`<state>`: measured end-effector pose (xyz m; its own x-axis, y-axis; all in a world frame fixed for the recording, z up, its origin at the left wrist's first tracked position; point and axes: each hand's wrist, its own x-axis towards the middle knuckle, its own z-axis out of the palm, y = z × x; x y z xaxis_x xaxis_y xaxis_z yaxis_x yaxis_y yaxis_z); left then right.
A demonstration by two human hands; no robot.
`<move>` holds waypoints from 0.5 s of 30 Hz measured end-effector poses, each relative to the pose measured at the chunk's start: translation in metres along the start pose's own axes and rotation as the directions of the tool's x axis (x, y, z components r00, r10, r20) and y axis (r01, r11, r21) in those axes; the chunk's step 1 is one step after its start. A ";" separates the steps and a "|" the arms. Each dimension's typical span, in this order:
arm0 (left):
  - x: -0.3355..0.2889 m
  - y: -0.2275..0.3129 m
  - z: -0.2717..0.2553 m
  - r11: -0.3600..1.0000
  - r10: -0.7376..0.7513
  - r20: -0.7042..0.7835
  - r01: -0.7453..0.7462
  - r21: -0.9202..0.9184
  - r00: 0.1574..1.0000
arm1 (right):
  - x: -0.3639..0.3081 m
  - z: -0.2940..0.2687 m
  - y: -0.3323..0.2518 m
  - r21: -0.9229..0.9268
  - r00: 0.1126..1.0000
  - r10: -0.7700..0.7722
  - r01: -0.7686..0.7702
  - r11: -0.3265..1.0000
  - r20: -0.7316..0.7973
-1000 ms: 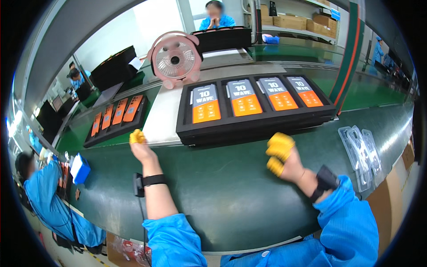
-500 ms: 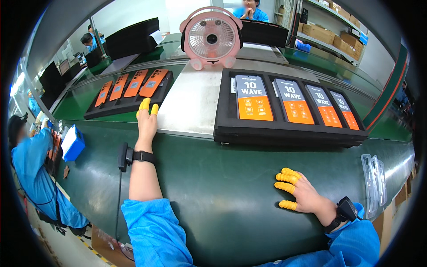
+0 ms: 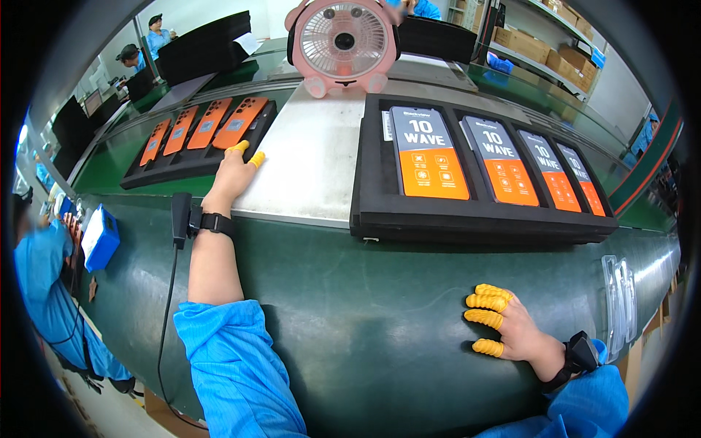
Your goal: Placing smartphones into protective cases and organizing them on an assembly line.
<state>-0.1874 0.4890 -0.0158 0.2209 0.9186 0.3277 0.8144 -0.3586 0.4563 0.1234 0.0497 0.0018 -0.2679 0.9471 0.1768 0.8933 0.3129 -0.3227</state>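
My left hand point(image 3: 237, 173), with yellow finger cots, reaches to the near end of the rightmost orange phone point(image 3: 242, 123). Its thumb stands apart from the fingers, which are at the phone's lower edge; whether they press on it I cannot tell. That phone lies with several similar orange phones in a black foam tray point(image 3: 168, 174) at the left. My right hand point(image 3: 511, 326), also in yellow cots, rests on the green bench point(image 3: 350, 314) with fingers spread and nothing in it. In front of it stands a larger black tray point(image 3: 482, 228) holding several grey-and-orange phones point(image 3: 431, 153).
A pink fan point(image 3: 343, 45) stands at the back. Clear plastic pieces point(image 3: 619, 303) lie at the right edge. A blue box point(image 3: 101, 237) sits at the left beside a co-worker in a blue smock point(image 3: 55, 292). A cable point(image 3: 167, 321) hangs from my left wrist device point(image 3: 188, 220).
My left hand has moved forward to the lower end of the rightmost orange phone. The whole view has shifted slightly. My right hand stays on the bench, fingers still spread.
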 end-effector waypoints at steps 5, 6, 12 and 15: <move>-0.017 0.027 -0.034 0.992 -0.112 -0.277 0.123 0.024 0.954 | 0.000 -0.002 -0.002 -0.006 1.000 0.005 -0.005 1.000 -0.030; -0.020 0.038 -0.041 0.979 -0.204 -0.312 0.197 -0.056 0.928 | -0.002 0.000 0.000 -0.002 0.999 0.012 -0.012 1.000 -0.052; -0.039 -0.035 -0.032 0.904 -0.143 -0.500 -0.093 -0.417 0.854 | 0.001 0.005 0.002 -0.021 0.992 -0.036 0.034 0.999 -0.120; -0.066 -0.037 -0.045 0.812 -0.248 -0.460 -0.076 -0.579 0.853 | 0.001 0.007 0.005 -0.022 0.983 -0.059 0.056 0.998 -0.176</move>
<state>-0.2564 0.4339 -0.0168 -0.2604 0.7956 0.5470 0.3338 -0.4575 0.8242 0.1249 0.0528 -0.0063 -0.2530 0.8995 0.3562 0.8846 0.3642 -0.2914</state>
